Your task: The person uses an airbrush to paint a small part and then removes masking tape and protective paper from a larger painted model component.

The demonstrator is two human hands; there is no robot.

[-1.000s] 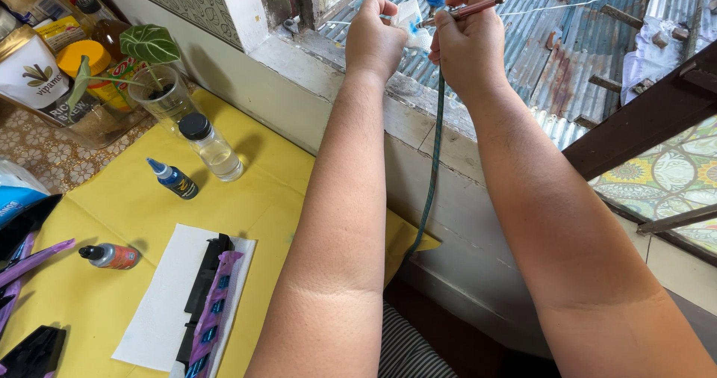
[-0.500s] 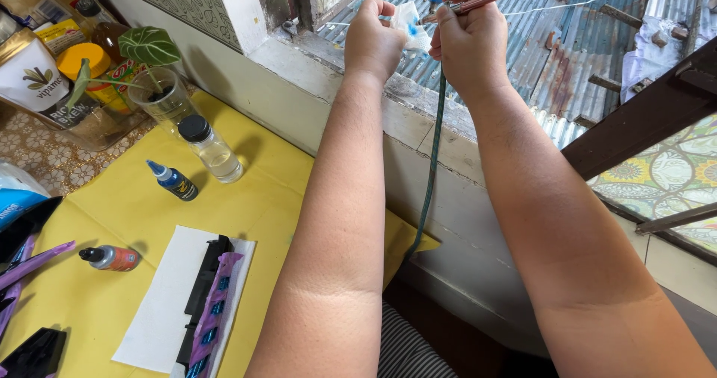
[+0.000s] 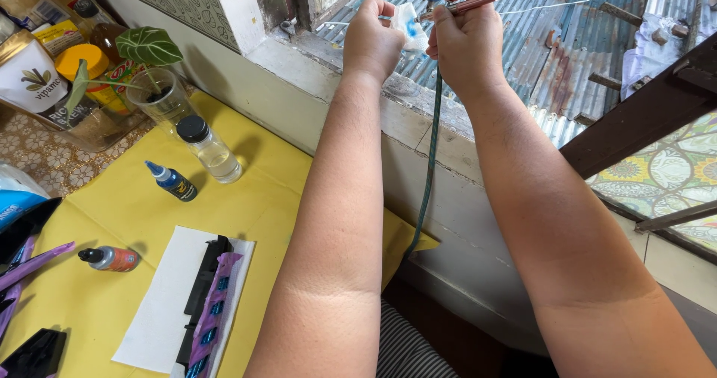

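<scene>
Both arms reach out over the window sill. My right hand grips a copper-coloured airbrush with a blue cup on top, and a green braided hose hangs down from it. My left hand pinches a white tissue stained blue, pressed against the airbrush tip. The tip itself is hidden by the tissue and fingers.
On the yellow table cover lie a clear bottle with black cap, a small blue dropper bottle, a red-orange dropper bottle, and a white sheet with black and purple parts. A potted leaf stands at the back left. Corrugated roofing lies outside.
The hands have stayed at the window with only slight shifts; the tissue remains pressed at the airbrush tip.
</scene>
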